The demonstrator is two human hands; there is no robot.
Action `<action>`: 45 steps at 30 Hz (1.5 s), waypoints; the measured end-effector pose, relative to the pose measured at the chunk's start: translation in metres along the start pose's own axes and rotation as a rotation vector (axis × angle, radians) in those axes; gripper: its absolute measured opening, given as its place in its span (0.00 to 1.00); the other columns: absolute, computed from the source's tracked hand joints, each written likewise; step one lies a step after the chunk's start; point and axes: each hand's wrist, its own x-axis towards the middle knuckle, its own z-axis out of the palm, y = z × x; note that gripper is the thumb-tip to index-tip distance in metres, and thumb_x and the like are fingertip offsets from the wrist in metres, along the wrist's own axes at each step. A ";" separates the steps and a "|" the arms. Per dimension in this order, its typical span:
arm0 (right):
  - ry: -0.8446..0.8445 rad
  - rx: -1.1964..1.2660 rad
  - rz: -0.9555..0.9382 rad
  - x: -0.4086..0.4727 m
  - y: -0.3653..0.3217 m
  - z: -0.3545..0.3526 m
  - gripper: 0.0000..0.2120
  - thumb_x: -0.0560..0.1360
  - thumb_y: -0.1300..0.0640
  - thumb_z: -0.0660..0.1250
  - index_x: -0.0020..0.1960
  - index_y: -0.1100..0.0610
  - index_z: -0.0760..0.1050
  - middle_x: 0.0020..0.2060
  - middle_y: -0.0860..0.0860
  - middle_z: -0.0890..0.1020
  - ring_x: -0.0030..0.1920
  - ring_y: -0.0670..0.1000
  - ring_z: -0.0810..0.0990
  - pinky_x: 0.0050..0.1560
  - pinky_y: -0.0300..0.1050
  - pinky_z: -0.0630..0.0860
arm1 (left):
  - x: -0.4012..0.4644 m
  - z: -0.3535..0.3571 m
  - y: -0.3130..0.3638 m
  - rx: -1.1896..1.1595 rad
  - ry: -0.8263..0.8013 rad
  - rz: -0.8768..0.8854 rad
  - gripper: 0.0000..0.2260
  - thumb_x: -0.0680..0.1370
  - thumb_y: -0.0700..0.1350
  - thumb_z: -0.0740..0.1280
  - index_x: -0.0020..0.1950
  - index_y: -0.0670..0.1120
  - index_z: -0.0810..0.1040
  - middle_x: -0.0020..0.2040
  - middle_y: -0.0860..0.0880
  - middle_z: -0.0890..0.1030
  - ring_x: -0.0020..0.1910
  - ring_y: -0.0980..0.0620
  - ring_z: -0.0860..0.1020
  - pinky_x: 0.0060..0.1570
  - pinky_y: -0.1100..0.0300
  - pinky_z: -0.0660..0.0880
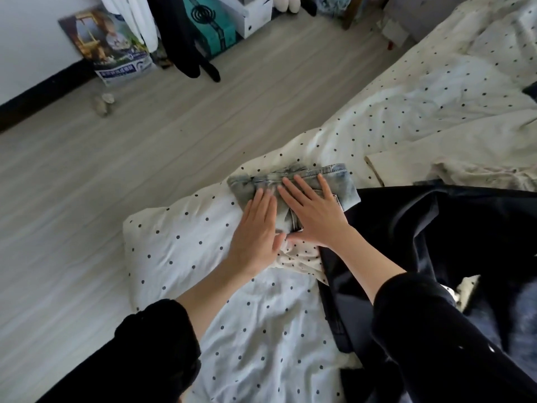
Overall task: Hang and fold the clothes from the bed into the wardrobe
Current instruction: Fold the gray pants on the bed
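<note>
Both our hands, left hand (257, 228) and right hand (312, 212), press flat with straight fingers on the folded jeans (293, 184) on the bed (180, 245). One fold seems done; beside us the dark garment (421, 228) and, farther, the cream garment (465, 161) remain.

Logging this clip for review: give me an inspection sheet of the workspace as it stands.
Surface: bed with dotted white cover, rumpled.
Job's things: folded jeans near the bed's edge; dark garment to their right, unfolded; cream garment beyond.
Clutter: nothing seen on the bed.
Grippers: left hand and right hand flat on the jeans, fingers straight.
Cables: nothing seen.
Surroundings: wood floor; bag and boxes by the wall; dark clothes hanging.
</note>
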 end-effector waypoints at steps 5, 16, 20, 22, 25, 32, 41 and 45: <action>0.142 -0.009 -0.006 -0.016 0.012 0.003 0.45 0.65 0.40 0.73 0.74 0.58 0.62 0.73 0.55 0.64 0.74 0.55 0.61 0.72 0.58 0.51 | 0.002 0.010 -0.019 0.153 -0.099 -0.046 0.40 0.73 0.59 0.65 0.74 0.33 0.58 0.74 0.36 0.59 0.74 0.39 0.57 0.70 0.49 0.56; 0.284 0.079 0.204 -0.016 0.024 0.006 0.28 0.66 0.60 0.73 0.66 0.53 0.74 0.67 0.59 0.73 0.63 0.58 0.76 0.60 0.58 0.74 | 0.039 0.005 -0.003 0.506 -0.106 -0.105 0.37 0.59 0.51 0.81 0.62 0.36 0.76 0.59 0.35 0.78 0.61 0.39 0.76 0.62 0.47 0.72; 0.351 0.150 0.240 -0.046 0.002 -0.009 0.24 0.69 0.61 0.68 0.65 0.56 0.74 0.67 0.62 0.72 0.65 0.60 0.74 0.62 0.60 0.72 | 0.016 -0.013 -0.009 0.437 -0.031 0.039 0.32 0.58 0.45 0.81 0.59 0.36 0.78 0.57 0.36 0.80 0.59 0.38 0.77 0.59 0.46 0.75; 0.285 0.150 0.222 -0.070 -0.022 -0.015 0.25 0.69 0.58 0.71 0.66 0.58 0.74 0.68 0.63 0.71 0.68 0.60 0.71 0.64 0.63 0.69 | -0.012 -0.019 -0.006 0.413 -0.051 0.083 0.32 0.59 0.42 0.80 0.61 0.36 0.77 0.59 0.36 0.78 0.62 0.38 0.75 0.60 0.45 0.73; 0.098 0.173 0.189 -0.100 -0.050 -0.013 0.31 0.66 0.46 0.74 0.65 0.59 0.74 0.70 0.62 0.68 0.72 0.59 0.64 0.65 0.65 0.67 | -0.049 -0.013 -0.009 0.427 -0.208 0.137 0.37 0.64 0.52 0.77 0.67 0.37 0.72 0.68 0.34 0.70 0.68 0.37 0.68 0.65 0.43 0.69; 0.025 0.176 0.136 -0.083 -0.034 -0.010 0.40 0.66 0.36 0.70 0.70 0.57 0.68 0.73 0.60 0.63 0.73 0.59 0.63 0.67 0.65 0.63 | -0.021 -0.018 -0.019 0.460 -0.204 0.180 0.49 0.55 0.65 0.77 0.71 0.45 0.69 0.69 0.36 0.69 0.65 0.37 0.70 0.62 0.43 0.68; -0.315 0.277 0.153 -0.037 -0.026 -0.004 0.52 0.65 0.26 0.62 0.77 0.51 0.43 0.76 0.55 0.40 0.76 0.61 0.44 0.72 0.66 0.44 | 0.009 0.000 -0.031 0.432 -0.550 0.071 0.62 0.60 0.74 0.68 0.74 0.48 0.29 0.77 0.39 0.39 0.76 0.43 0.40 0.71 0.42 0.47; -0.333 0.265 0.164 -0.022 -0.027 -0.013 0.48 0.64 0.30 0.66 0.73 0.54 0.53 0.77 0.55 0.43 0.76 0.61 0.46 0.70 0.69 0.47 | 0.024 -0.003 -0.030 0.414 -0.549 0.052 0.62 0.58 0.73 0.68 0.76 0.48 0.35 0.73 0.41 0.56 0.72 0.43 0.55 0.65 0.44 0.58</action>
